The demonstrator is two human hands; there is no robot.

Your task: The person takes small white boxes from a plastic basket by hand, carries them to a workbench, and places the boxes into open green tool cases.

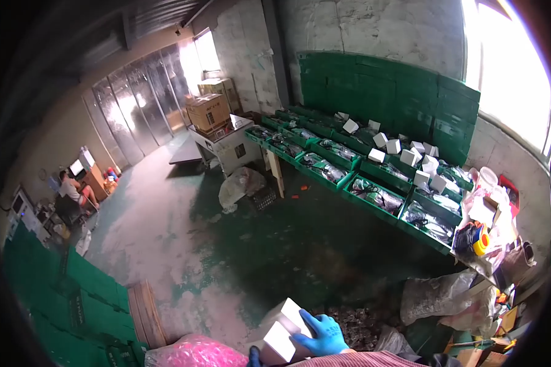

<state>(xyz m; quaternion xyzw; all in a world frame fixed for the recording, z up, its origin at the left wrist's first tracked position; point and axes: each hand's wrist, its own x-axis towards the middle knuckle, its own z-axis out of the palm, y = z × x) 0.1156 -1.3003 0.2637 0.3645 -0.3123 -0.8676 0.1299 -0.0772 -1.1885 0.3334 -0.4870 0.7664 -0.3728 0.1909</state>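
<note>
At the bottom of the view I hold a pair of white boxes (273, 344) close to my body, pressed side by side. My right hand (323, 335), in a blue glove, grips them from the right with its fingers on the box tops. Of my left hand (254, 356), also gloved in blue, only a little shows at the lower left edge of the boxes, closed against them. A bag with bright pink contents (203, 352) lies just left of my left hand.
Along the right, a long table carries green trays (373, 199) of bagged parts and several small white boxes (393, 146). Plastic bags (438, 296) and clutter crowd the floor at right. Green cartons (95, 303) stack at left. A person (79, 188) sits far back left.
</note>
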